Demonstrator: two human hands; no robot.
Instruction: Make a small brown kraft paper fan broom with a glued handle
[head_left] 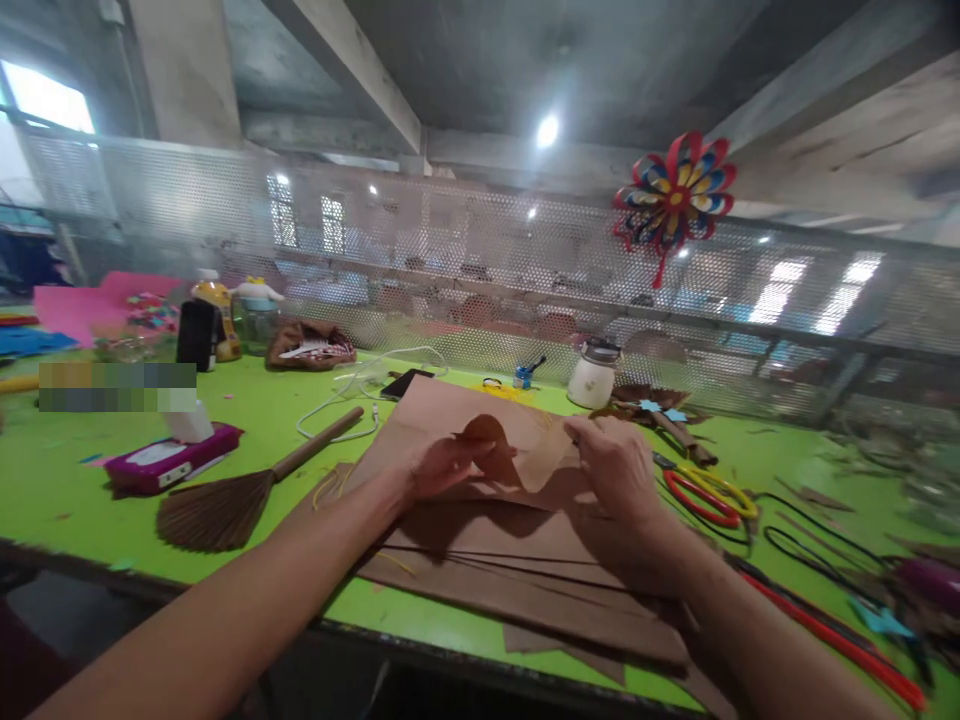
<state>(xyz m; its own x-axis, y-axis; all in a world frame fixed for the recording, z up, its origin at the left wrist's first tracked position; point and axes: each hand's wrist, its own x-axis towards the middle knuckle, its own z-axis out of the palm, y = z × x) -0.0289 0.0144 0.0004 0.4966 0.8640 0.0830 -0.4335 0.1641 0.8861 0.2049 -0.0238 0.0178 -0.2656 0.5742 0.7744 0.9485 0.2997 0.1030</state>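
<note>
A curled piece of brown paper (545, 455) hangs between my two hands, its left part darker and its right part lit tan. My left hand (448, 465) grips the left end with closed fingers. At the right end, my right hand (619, 465) pinches the paper between thumb and bent fingers. Both hands are just above a stack of brown paper sheets (517, 570), whose layers fan out toward the table's front edge. Shadows from the hands fall on the sheets.
The green table (285, 540) bears a small broom (225, 505) and a purple tissue pack (172, 458) at left. Red-handled scissors (701, 500) and yellow-handled scissors (724, 490) lie at right, near a red-handled tool (832, 635). A white jar (592, 375) stands behind, before a perforated metal screen (465, 260).
</note>
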